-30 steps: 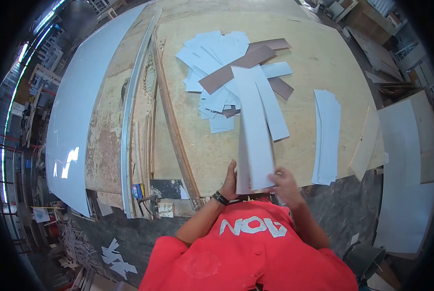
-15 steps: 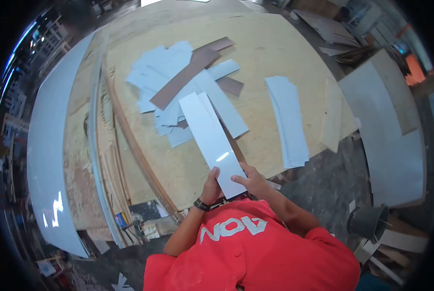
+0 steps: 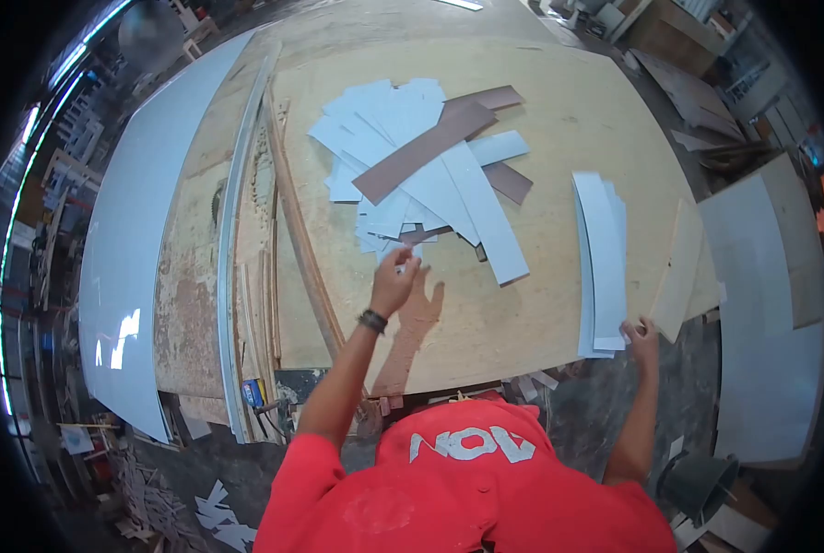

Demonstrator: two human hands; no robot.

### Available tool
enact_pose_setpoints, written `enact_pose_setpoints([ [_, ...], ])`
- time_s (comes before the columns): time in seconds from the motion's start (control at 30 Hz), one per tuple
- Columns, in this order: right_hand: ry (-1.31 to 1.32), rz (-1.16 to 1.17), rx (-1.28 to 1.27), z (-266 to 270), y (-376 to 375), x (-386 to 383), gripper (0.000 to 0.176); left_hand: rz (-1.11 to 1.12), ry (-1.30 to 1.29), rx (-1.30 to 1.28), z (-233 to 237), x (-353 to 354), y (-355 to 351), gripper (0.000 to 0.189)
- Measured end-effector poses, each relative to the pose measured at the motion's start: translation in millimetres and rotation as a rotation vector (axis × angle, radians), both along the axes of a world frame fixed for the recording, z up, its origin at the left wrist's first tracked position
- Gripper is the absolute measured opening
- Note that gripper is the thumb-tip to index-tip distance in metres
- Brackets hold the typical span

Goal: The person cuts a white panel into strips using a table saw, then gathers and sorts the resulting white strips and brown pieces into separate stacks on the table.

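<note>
My left hand [image 3: 394,284] hovers over the near side of the messy heap of strips, its fingers loosely bent and apart, holding nothing that I can see. Its shadow falls on the board beside it. In the heap lie white strips [image 3: 495,207], overlapping and fanned out, with brown strips [image 3: 424,152] across them. To the right, my right hand [image 3: 644,339] grips the near right corner of a white strip [image 3: 606,276] on the neater stack. The fingers there are partly hidden, and the stack's far end looks blurred.
A large plywood sheet [image 3: 523,336] forms the worktop. Long wooden and metal rails [image 3: 232,249] run along its left, beside a glossy white sheet [image 3: 145,221]. A pale offcut [image 3: 677,276] lies at the right edge. A dark bucket [image 3: 698,484] stands on the floor at lower right.
The white strip held in both hands before me has gone to the right stack with my right hand. My left hand has let go and moved forward to the heap. The view has shifted.
</note>
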State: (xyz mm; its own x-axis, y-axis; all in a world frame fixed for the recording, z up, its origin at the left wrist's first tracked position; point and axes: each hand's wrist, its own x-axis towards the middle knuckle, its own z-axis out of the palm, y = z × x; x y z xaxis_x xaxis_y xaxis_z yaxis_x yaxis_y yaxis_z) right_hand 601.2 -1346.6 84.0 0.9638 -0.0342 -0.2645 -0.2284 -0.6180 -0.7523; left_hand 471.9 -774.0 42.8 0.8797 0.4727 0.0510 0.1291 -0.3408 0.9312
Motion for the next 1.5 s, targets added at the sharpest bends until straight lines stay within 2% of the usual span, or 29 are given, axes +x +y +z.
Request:
enact_pose_setpoints([
  [0.03, -0.173, -0.102, -0.496, -12, -7, 5, 0.054, 0.047, -0.038, 0.183, -3, 16, 18, 0.041],
  [0.07, -0.179, -0.094, -0.495, -13, -4, 8, 0.054, 0.092, -0.076, 0.365, -2, 33, 36, 0.042],
  [0.13, -0.186, -0.223, -0.124, -15, 9, 13, 0.054, 0.107, 0.068, 0.51, 15, 63, 67, 0.048],
  [0.17, -0.252, -0.134, -0.11, -18, 25, 12, 0.053, 0.106, 0.067, 0.513, 14, 78, 81, 0.048],
  [0.2, -0.322, -0.047, -0.092, -16, 56, 6, 0.053, 0.106, 0.154, 0.644, 10, 95, 96, 0.053],
  [0.23, -0.276, 0.0, -0.005, -18, 86, 2, 0.055, 0.109, 0.238, 0.775, 5, 108, 107, 0.06],
  [0.27, -0.232, 0.047, 0.081, -22, 116, -2, 0.056, 0.111, 0.228, 0.781, 1, 118, 116, 0.06],
  [0.33, -0.229, 0.173, 0.057, -28, 172, -9, 0.064, 0.126, 0.418, 0.863, -6, 136, 130, 0.071],
  [0.37, -0.267, 0.244, 0.058, -30, 197, -12, 0.07, 0.127, 0.41, 0.866, -11, 141, 137, 0.071],
  [0.43, -0.311, 0.312, 0.057, -33, 233, -9, 0.075, 0.118, 0.59, 0.796, -17, 146, 145, 0.078],
  [0.5, -0.445, 0.516, -0.208, -34, 262, -2, 0.086, 0.076, 0.58, 0.776, -7, 143, 148, 0.076],
  [0.53, -0.446, 0.515, -0.204, -30, 274, 0, 0.086, 0.036, 0.576, 0.752, 4, 137, 147, 0.074],
  [0.6, -0.395, 0.47, -0.432, -21, 294, 6, 0.092, 0.025, 0.584, 0.717, 26, 125, 138, 0.069],
  [0.7, -0.274, 0.526, -0.504, -6, 313, 17, 0.093, 0.015, 0.494, 0.618, 15, 89, 126, 0.062],
  [0.77, -0.234, 0.558, -0.492, -15, 315, 23, 0.092, -0.063, 0.271, -0.104, -3, 56, 109, 0.058],
  [0.83, -0.201, 0.596, -0.481, -15, 312, 24, 0.092, -0.138, 0.316, -0.573, 7, 20, 77, 0.055],
  [0.9, -0.145, 0.582, -0.366, 0, 302, 13, 0.089, -0.191, 0.119, -0.948, -12, -12, 35, 0.059],
  [0.93, -0.144, 0.591, -0.368, 6, 294, 8, 0.089, -0.275, 0.084, -1.147, -5, -26, 14, 0.062],
  [0.97, 0.113, 0.522, -0.015, 13, 284, 2, 0.086, -0.363, 0.044, -1.343, 7, -37, -7, 0.064],
  [1.0, 0.367, 0.434, 0.336, 21, 277, -4, 0.084, -0.358, 0.039, -1.347, 8, -45, -27, 0.064],
  [1.07, 0.308, 0.412, 0.386, 47, 269, -26, 0.081, -0.44, -0.08, -1.704, 8, -60, -63, 0.066],
  [1.13, 0.245, 0.376, 0.442, 52, 273, -42, 0.079, -0.436, -0.07, -1.735, 20, -69, -87, 0.067],
  [1.23, -0.036, 0.547, 0.253, 53, 292, -67, 0.077, -0.462, -0.043, -1.739, 31, -76, -111, 0.065],
  [1.3, -0.249, 0.733, -0.281, 65, 311, -85, 0.076, -0.322, 0.038, -1.806, 34, -80, -121, 0.062],
  [1.33, -0.191, 0.771, -0.355, 68, 317, -93, 0.073, -0.438, -0.031, -1.898, 25, -79, -122, 0.058],
  [1.37, -0.193, 0.761, -0.359, 66, 316, -99, 0.073, -0.449, -0.025, -1.9, 10, -78, -121, 0.058],
  [1.43, -0.319, 0.787, -0.319, 50, 310, -109, 0.057, -0.696, -0.196, -2.089, -10, -77, -119, 0.053],
  [1.47, -0.333, 0.735, -0.17, 37, 305, -110, 0.045, -0.785, -0.249, -2.149, -11, -78, -119, 0.052],
  [1.5, -0.33, 0.723, -0.177, 30, 304, -110, 0.045, -0.525, -0.065, -1.71, 6, -78, -121, 0.046],
])
